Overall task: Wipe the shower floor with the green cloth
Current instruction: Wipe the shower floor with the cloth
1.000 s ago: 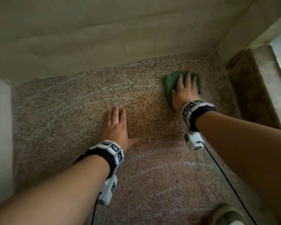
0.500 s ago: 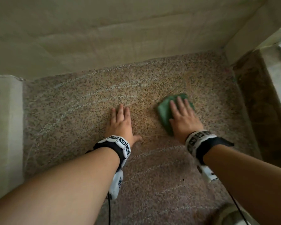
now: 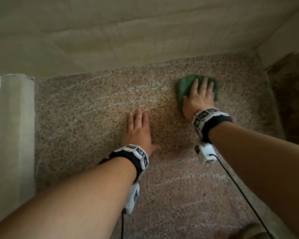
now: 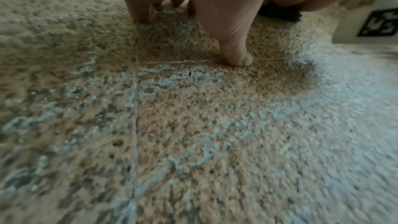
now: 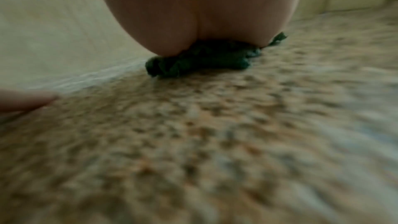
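the green cloth (image 3: 183,87) is pressed flat on the shower floor (image 3: 93,107) by the right hand (image 3: 199,99), fingers straight; the left hand (image 3: 137,130) is laid flat, released, on the floor

I am looking down at the green cloth (image 3: 185,87), a dark green rag that is lying bunched and flattened on the shower floor (image 3: 93,118), toward the far right part of it, near the foot of the pale back wall. Its edges are sticking out to the left and beyond the fingertips. From the right wrist view the green cloth (image 5: 200,57) is showing as a crumpled, wrinkled wad pressed down against the stone. The shower floor is speckled granite in pinkish-brown with dark flecks, and pale curved streaks are running across it. Thin grout lines are crossing the shower floor (image 4: 193,125).
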Action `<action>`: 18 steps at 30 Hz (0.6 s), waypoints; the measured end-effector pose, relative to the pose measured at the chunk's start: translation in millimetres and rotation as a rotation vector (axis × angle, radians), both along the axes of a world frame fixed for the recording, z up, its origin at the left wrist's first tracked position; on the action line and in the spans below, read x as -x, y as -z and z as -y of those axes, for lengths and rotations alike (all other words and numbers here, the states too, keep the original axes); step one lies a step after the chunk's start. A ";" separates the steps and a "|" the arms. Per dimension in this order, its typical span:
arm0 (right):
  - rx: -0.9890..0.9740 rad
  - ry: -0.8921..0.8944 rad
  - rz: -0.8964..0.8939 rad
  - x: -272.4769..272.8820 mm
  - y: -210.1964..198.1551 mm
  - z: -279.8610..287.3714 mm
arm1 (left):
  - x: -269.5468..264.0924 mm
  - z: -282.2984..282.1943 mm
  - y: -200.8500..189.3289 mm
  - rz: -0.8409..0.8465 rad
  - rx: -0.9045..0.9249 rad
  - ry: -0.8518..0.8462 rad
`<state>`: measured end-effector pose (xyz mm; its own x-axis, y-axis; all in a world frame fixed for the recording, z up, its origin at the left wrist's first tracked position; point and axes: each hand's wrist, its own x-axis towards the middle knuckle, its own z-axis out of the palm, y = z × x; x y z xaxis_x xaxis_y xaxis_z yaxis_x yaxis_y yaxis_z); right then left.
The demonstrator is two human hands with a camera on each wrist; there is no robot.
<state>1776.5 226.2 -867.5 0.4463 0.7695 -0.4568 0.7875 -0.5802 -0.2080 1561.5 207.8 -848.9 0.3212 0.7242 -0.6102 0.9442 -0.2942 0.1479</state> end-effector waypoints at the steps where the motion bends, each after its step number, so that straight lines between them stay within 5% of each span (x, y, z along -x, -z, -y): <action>1: 0.005 -0.070 -0.021 9.9 -2.0 -6.9 | -0.1 -0.1 -0.4 -0.004 -0.001 0.002; 9: 0.044 -0.593 -0.043 73.1 -6.2 15.5 | -1.8 -0.7 -1.7 0.038 -0.032 -0.018; 14: 0.023 -0.564 0.000 49.5 -4.4 54.3 | 0.0 -1.1 2.2 0.045 -0.033 -0.026; 18: 0.034 -0.318 0.011 10.5 -6.1 68.6 | -2.6 -0.2 0.4 0.043 -0.069 -0.044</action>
